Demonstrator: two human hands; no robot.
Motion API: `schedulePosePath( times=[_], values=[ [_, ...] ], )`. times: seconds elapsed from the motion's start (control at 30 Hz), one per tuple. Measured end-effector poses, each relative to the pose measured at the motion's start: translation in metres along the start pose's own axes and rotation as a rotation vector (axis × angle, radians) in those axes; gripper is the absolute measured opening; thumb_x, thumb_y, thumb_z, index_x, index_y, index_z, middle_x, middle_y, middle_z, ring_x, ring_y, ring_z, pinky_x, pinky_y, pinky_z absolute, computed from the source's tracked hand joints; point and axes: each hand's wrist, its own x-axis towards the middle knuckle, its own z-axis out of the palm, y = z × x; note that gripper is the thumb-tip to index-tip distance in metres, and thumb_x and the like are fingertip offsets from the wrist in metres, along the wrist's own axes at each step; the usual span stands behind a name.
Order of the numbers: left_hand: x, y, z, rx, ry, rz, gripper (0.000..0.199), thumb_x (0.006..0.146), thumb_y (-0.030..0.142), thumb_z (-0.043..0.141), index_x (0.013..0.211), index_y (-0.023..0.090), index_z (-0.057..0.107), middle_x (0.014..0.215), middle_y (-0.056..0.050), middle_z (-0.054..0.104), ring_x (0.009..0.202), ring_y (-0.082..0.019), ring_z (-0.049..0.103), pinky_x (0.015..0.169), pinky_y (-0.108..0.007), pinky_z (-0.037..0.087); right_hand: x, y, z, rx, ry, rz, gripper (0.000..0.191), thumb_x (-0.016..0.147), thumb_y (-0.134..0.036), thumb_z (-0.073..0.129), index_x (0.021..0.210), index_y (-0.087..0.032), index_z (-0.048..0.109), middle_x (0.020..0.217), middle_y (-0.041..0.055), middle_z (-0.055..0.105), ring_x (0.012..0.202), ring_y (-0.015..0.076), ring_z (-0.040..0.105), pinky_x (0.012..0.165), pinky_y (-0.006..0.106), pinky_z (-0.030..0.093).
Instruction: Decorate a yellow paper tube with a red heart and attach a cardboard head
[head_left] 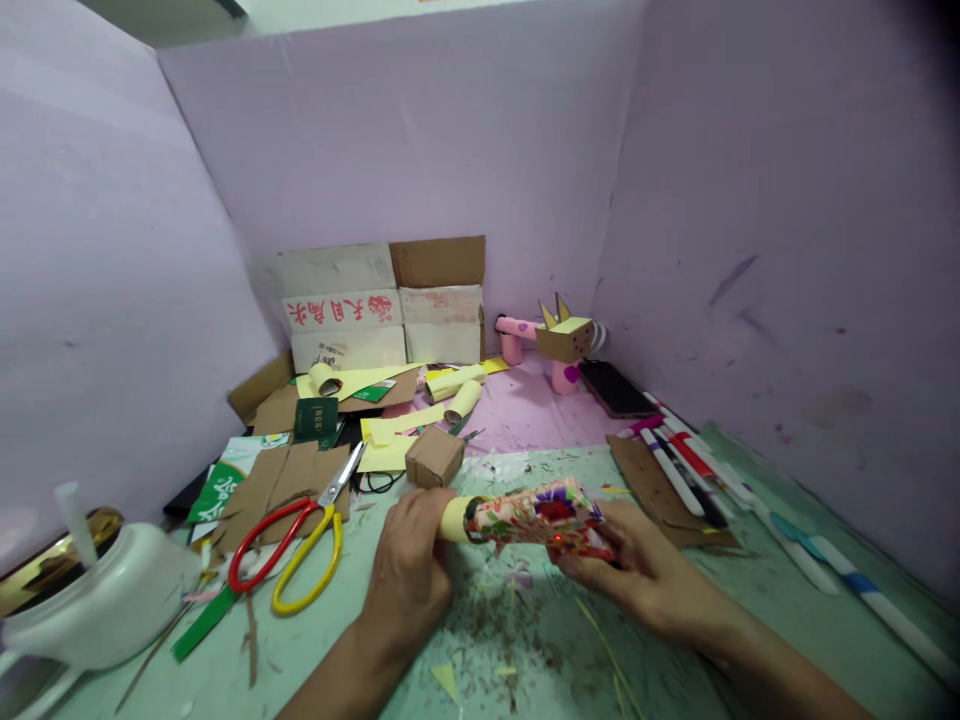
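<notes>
In the middle of the head view my left hand (411, 548) is closed around a rolled yellow paper tube (453, 520). My right hand (637, 570) grips a hot glue gun (536, 515) covered in a floral pattern, with a small red light on its side. The gun's dark front end meets the open end of the tube; whether the two touch, I cannot tell. Just beyond my left hand sits a small brown cardboard box (435, 457). To the left lie scissors (307, 535) with one red and one yellow handle, blades spread slightly.
Cardboard scraps (281, 490) and yellow paper rolls (463, 401) lie behind. A pink figure (564, 342) with a box head stands at the back, near a phone (616, 388). Several markers (671, 470) line the right wall. At left is a white pot (127, 600). Crumbs litter the front.
</notes>
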Motion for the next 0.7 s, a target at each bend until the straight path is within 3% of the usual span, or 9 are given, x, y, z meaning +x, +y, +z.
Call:
schedulePosePath(
  times=[0.23,0.47,0.7],
  values=[
    [0.0002,0.0009,0.0002,-0.003,0.001,0.006,0.046,0.076,-0.003,0.039,0.111,0.020,0.057,0.105,-0.008,0.064,0.102,-0.025,0.056,0.086,-0.040,0.046,0.0045,-0.0018,-0.0008,-0.026,0.053,0.005,0.015,0.079,-0.033,0.064,0.076,-0.019,0.065,0.067,0.0011,0.061,0.063,0.0179,0.056,0.057,0.026,0.047],
    [-0.0003,0.0019,0.0004,0.018,0.006,0.008,0.045,0.076,-0.003,0.041,0.111,0.020,0.059,0.106,-0.009,0.065,0.102,-0.026,0.057,0.085,-0.041,0.048,0.0066,-0.0029,-0.0005,0.021,0.061,0.009,0.014,0.079,-0.030,0.061,0.084,-0.018,0.065,0.072,0.0018,0.059,0.066,0.0178,0.053,0.059,0.027,0.045],
    [-0.0007,0.0003,0.0012,0.022,0.053,0.020,0.047,0.075,-0.004,0.041,0.112,0.020,0.055,0.104,-0.008,0.065,0.099,-0.024,0.058,0.085,-0.040,0.049,0.0075,0.0009,-0.0029,0.019,0.087,0.033,0.015,0.078,-0.033,0.062,0.079,-0.019,0.062,0.071,0.0016,0.058,0.065,0.0186,0.054,0.058,0.027,0.044]
  ],
)
